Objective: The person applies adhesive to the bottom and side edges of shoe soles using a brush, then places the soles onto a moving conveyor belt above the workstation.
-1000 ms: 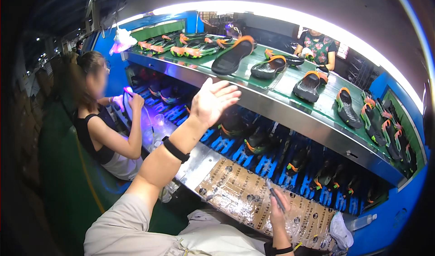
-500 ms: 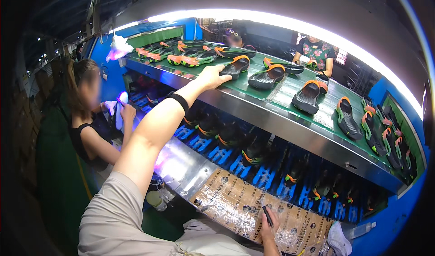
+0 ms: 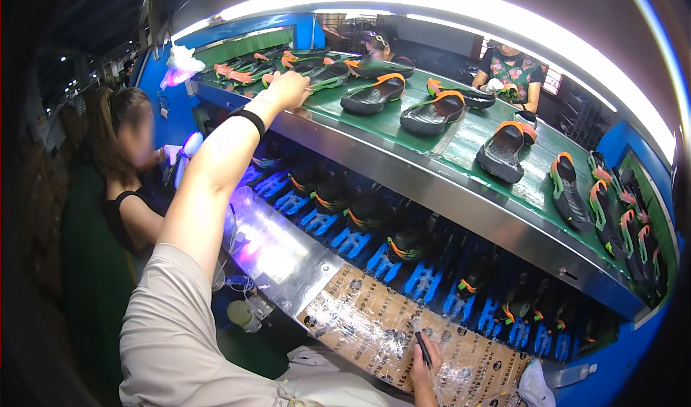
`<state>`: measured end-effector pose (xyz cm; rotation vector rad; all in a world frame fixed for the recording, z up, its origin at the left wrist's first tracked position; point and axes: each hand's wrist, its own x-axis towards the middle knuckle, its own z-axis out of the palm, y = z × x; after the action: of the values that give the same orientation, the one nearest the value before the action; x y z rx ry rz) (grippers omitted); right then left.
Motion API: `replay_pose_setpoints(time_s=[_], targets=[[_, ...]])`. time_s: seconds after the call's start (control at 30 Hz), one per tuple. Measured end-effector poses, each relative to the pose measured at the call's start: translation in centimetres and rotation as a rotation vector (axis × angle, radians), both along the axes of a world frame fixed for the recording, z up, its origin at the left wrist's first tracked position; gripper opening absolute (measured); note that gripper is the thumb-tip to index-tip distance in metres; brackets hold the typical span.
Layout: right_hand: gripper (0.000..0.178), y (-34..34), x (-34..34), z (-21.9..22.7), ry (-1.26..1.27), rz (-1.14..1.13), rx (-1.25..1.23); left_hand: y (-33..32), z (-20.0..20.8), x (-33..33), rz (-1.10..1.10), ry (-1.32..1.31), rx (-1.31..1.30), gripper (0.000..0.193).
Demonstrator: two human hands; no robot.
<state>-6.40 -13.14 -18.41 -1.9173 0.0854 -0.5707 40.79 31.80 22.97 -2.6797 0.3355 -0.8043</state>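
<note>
My left hand (image 3: 290, 89) reaches over the upper conveyor belt (image 3: 461, 144), fingers closed on a black shoe upper with green and orange trim (image 3: 330, 83); the hand partly hides it. To its right a black upper with an orange collar (image 3: 374, 96) rests apart on the belt. Another black upper (image 3: 432, 113) lies beyond that one. Low in front of me, my right hand (image 3: 425, 367) is closed round a slim dark pen-like tool (image 3: 423, 346), above a bench covered with printed brown paper under clear film (image 3: 374, 320).
Beneath the belt's metal edge (image 3: 403, 173) a lower rack holds several dark shoes on blue supports (image 3: 349, 241). A co-worker (image 3: 133, 169) sits at the left; two more people are across the belt. A white cloth (image 3: 535, 387) and clear bottle (image 3: 576, 373) lie lower right.
My left hand has left the black upper with the orange collar and moved left to the green-trimmed one. My right hand still holds the pen-like tool. The view has shifted slightly.
</note>
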Motion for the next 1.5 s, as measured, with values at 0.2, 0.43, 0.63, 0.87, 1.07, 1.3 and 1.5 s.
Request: replay_pose_setpoints(time_s=[0.2, 0.43, 0.63, 0.87, 1.07, 1.3, 1.5], targets=[[0.031, -0.3, 0.0, -0.2, -0.05, 0.012, -0.018, 0.6, 3.8, -2.4, -0.225, 0.006, -0.439, 0.035], [0.029, 0.6, 0.4, 0.4, -0.075, 0.029, -0.017, 4.1, -2.3, -3.2, 0.035, -0.051, -0.609, 0.07], [0.024, -0.2, 1.1, -3.0, -0.004, -0.026, 0.18, -0.6, -12.6, -9.4, -0.595, -0.274, -1.762, 0.054], [0.022, 0.8, 0.8, 3.6, 0.031, 0.015, 0.436, -7.7, -26.4, -25.8, -0.58, 0.681, -2.221, 0.039], [0.023, 2.0, 0.2, 8.5, 0.043, 0.129, 0.596, -14.6, -33.8, -35.2, -0.963, 1.332, -2.723, 0.073], [0.023, 5.7, 1.7, 12.6, 0.092, 0.211, 0.447, -17.8, -35.0, -38.9, -0.751, 1.444, -2.768, 0.094], [0.023, 8.2, 4.0, 13.8, 0.102, 0.272, 0.546, -18.8, -34.6, -40.3, -0.689, 1.461, -2.725, 0.095]])
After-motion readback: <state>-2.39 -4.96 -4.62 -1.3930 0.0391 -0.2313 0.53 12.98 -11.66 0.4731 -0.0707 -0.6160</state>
